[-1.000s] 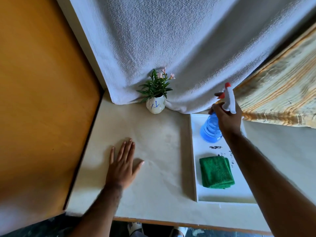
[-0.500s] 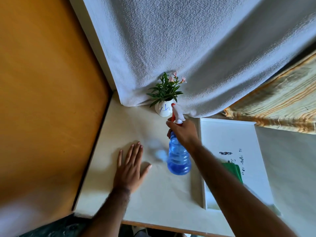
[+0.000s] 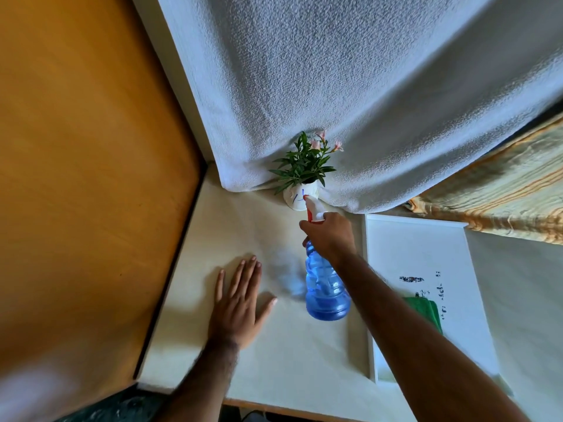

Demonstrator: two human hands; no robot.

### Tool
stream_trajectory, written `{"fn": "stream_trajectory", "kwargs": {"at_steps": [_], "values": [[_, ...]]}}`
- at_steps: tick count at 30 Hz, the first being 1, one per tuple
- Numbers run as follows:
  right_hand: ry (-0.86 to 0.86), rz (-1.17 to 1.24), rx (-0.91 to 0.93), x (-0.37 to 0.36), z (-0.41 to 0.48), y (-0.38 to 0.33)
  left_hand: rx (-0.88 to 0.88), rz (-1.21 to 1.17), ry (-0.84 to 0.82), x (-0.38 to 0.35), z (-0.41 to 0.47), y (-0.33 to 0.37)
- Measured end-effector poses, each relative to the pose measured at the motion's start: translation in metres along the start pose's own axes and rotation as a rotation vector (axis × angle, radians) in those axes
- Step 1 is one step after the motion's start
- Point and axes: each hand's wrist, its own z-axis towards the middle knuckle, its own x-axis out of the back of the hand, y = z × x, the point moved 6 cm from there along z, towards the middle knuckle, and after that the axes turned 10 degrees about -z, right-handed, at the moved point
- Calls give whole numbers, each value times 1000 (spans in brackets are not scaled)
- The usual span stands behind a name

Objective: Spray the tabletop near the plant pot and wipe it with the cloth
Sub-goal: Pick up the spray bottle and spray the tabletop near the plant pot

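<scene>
Head camera view, looking down at a cream tabletop [image 3: 259, 360] that fills the lower middle of the frame. Just right of centre, the right hand [image 3: 330, 236] is closed around the neck of a blue spray bottle [image 3: 326, 290], which hangs above the table with its rounded base toward the lower centre. Its white and red nozzle [image 3: 313, 211] points up the frame at a small white plant pot [image 3: 297, 197], nearly touching it in this view. The pot holds green leaves and pink flowers and stands against a hanging white towel [image 3: 350, 86] that covers the upper middle and right. A faint bluish blur lies on the table just left of the bottle. Left of centre, the left hand [image 3: 239, 303] rests flat on the table, fingers spread, holding nothing. At the right, a white tray [image 3: 417, 248] holds a folded green cloth [image 3: 426, 312], partly hidden by the right forearm. An orange wooden panel [image 3: 85, 178] fills the left side.
</scene>
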Motion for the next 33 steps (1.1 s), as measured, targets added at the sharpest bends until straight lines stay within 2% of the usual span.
{"fn": "stream_trajectory", "kwargs": {"at_steps": [4,9,13,17,20,23,28,33], "values": [[29,-37,9,4,-1,-2,9,-4,-11,1,1,0],[52,180,-22,13,-14,7,22,-13,-45,1,0,-1],[215,418,27,52,-29,16,19,-20,-33,3,0,0],[480,576,126,112,-35,40,7,-34,-29,2,0,-1],[636,563,159,146,-31,61,5,-30,-39,0,0,-1],[694,512,265,162,-25,77,12,-36,-54,-1,0,-1],[725,495,300,158,0,116,12,-35,-67,-1,1,0],[668,458,274,141,16,136,22,-40,-83,-3,1,-1]]}}
